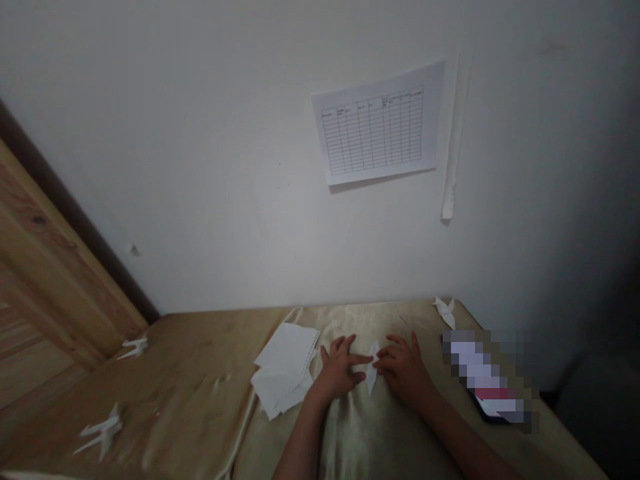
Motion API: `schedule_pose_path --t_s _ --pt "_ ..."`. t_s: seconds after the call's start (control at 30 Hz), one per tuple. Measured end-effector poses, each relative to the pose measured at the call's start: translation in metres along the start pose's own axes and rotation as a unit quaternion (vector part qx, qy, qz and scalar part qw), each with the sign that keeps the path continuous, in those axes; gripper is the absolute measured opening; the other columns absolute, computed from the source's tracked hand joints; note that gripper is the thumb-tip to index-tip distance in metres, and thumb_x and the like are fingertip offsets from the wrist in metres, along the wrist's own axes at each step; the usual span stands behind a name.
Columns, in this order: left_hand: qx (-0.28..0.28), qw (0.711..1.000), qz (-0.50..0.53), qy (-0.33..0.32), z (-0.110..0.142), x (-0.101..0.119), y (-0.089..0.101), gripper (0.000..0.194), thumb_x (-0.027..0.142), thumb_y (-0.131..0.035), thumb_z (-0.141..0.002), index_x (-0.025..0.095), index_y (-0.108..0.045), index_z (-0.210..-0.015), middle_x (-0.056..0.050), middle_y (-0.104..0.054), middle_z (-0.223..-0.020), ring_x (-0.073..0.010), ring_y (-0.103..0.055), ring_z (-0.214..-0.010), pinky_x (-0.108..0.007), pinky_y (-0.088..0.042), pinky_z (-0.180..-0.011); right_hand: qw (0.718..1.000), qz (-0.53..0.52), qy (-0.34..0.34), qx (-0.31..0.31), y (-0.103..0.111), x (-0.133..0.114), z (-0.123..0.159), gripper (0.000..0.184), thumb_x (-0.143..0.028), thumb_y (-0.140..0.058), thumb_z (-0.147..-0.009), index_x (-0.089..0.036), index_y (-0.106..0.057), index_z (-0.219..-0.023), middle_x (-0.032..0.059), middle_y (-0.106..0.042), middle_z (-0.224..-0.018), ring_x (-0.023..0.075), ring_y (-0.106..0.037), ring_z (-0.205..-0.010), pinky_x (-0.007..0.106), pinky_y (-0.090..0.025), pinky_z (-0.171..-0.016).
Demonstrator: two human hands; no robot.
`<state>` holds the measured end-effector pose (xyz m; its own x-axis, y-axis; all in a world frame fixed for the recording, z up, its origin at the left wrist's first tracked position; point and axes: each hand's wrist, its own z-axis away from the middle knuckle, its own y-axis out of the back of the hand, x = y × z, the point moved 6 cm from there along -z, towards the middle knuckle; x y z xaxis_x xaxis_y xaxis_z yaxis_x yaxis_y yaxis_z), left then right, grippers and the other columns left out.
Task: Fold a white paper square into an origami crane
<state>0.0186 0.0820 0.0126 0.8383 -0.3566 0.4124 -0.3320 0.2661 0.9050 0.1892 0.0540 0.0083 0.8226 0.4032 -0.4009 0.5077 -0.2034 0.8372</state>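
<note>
A small white folded paper piece (371, 379), pointed at both ends, lies on the satin-like gold cloth between my hands. My left hand (340, 365) rests to its left with fingers spread, the outstretched index fingertip touching the paper's middle. From the other side, my right hand (404, 365) has its thumb and a finger close together on the paper's right edge, while its other fingers are raised. Left of my left hand is a loose pile of white paper sheets (285, 367), the top one with a perforated edge.
Folded paper birds lie at the left, one near the wall (134, 346) and one closer (104, 430). Another folded paper (445, 312) is at the back right, beyond a blurred-out phone (487, 383). A printed table sheet (383, 127) hangs on the wall. Wooden boards (55, 247) stand left.
</note>
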Motion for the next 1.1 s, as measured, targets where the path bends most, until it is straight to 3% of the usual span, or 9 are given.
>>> schedule_pose_path --t_s 0.33,0.5,0.73,1.1 --pt "0.085 0.996 0.002 -0.017 -0.002 0.011 0.007 0.033 0.041 -0.085 -0.072 0.044 -0.076 -0.103 0.001 -0.043 -0.155 -0.0345 -0.028 -0.147 -0.073 -0.005 -0.115 0.999 0.0 -0.005 0.044 -0.001 -0.004 0.0 0.019 -0.022 -0.055 -0.092 -0.028 -0.073 -0.089 0.0003 -0.075 -0.1 0.0295 -0.05 -0.131 0.069 -0.001 -0.118" --pt "0.133 0.99 0.004 -0.035 -0.002 0.016 0.007 0.012 0.04 -0.079 -0.08 0.035 -0.078 -0.09 0.0 -0.051 -0.148 -0.0321 -0.037 -0.141 -0.071 -0.005 -0.116 0.998 -0.007 -0.016 0.053 0.001 0.001 0.001 0.018 -0.02 -0.055 -0.088 -0.026 -0.071 -0.09 0.0022 -0.075 -0.101 0.0306 -0.05 -0.133 0.07 -0.001 -0.118" --pt "0.171 0.985 0.015 -0.018 -0.006 0.015 0.003 0.004 0.034 -0.076 -0.083 0.033 -0.077 -0.087 0.001 -0.054 -0.146 -0.0306 -0.041 -0.137 -0.074 -0.006 -0.114 0.998 -0.02 -0.03 0.046 -0.006 0.011 -0.001 0.015 -0.03 -0.058 -0.089 -0.029 -0.072 -0.087 0.0013 -0.075 -0.103 0.0328 -0.05 -0.131 0.073 0.001 -0.115" --pt "0.169 0.985 -0.012 0.002 -0.011 0.025 -0.002 0.009 0.026 -0.064 -0.089 0.027 -0.073 -0.086 0.002 -0.046 -0.154 -0.0311 -0.037 -0.141 -0.074 -0.007 -0.116 0.998 -0.012 -0.048 0.038 -0.013 0.012 -0.006 0.016 -0.023 -0.053 -0.092 -0.024 -0.069 -0.087 0.0022 -0.074 -0.103 0.0325 -0.051 -0.128 0.072 -0.006 -0.113"
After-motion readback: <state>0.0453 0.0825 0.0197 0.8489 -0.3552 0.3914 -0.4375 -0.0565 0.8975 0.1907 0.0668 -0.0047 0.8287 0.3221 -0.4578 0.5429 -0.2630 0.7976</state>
